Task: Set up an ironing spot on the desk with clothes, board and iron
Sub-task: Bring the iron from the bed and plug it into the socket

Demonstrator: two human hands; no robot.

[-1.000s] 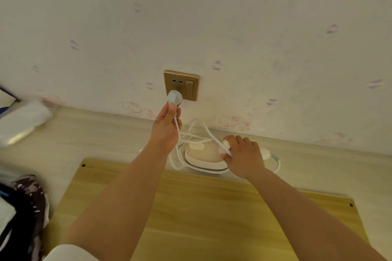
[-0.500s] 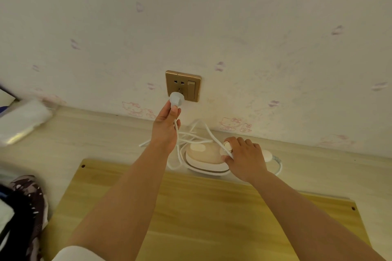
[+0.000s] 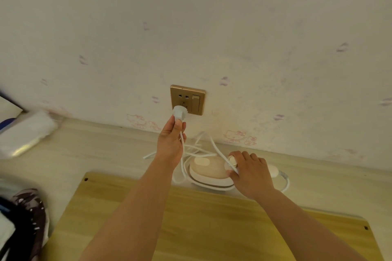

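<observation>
My left hand [image 3: 171, 140] pinches a white plug [image 3: 179, 112] held at the lower left of the gold wall socket [image 3: 187, 99]. The white cord [image 3: 197, 150] runs down in loops to a small pink and white iron [image 3: 209, 170] lying on the pale desk [image 3: 101, 150] by the wall. My right hand [image 3: 250, 172] grips the iron's right end, fingers curled over it. A yellow wooden board [image 3: 212, 222] lies flat on the desk in front of the iron, under both forearms.
Dark patterned clothes [image 3: 25, 218] lie bunched at the lower left edge. A white wrapped packet [image 3: 27, 131] rests on the desk at the far left by the wall. The wallpapered wall [image 3: 233, 38] stands straight ahead.
My left hand has kept the plug at the socket's lower left, pushing slightly closer to it. My right hand stays on the iron. The view has tilted down a little.
</observation>
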